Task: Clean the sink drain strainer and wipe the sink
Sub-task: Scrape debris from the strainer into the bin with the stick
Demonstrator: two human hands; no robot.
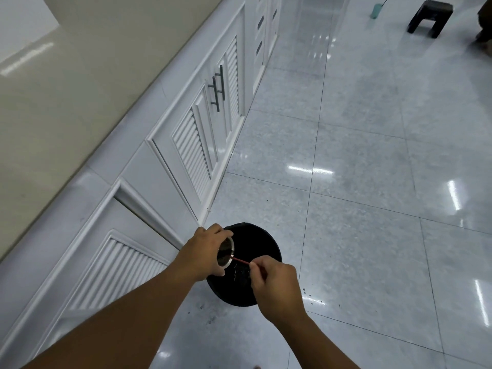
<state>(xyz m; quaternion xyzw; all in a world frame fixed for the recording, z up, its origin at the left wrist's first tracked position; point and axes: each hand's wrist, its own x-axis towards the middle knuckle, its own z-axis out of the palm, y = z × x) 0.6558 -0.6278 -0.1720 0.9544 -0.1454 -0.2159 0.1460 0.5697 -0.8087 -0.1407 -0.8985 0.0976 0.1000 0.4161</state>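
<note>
My left hand (205, 249) grips a round metal sink strainer (225, 253), tilted on its side with its open mouth facing right, over a black lined waste bin (262, 241) on the floor. My right hand (274, 283) pinches a thin red stick (239, 260) whose far tip reaches into the strainer's mouth. Both hands hover above the bin's opening. The sink itself is out of view.
White louvred cabinet doors (191, 153) with bar handles (218, 87) run along the left under a pale countertop (66, 83). Glossy grey floor tiles (372, 155) stretch to the right. A black stool (430, 18) and a green bottle (376, 10) stand far back. Dark specks lie near the bin.
</note>
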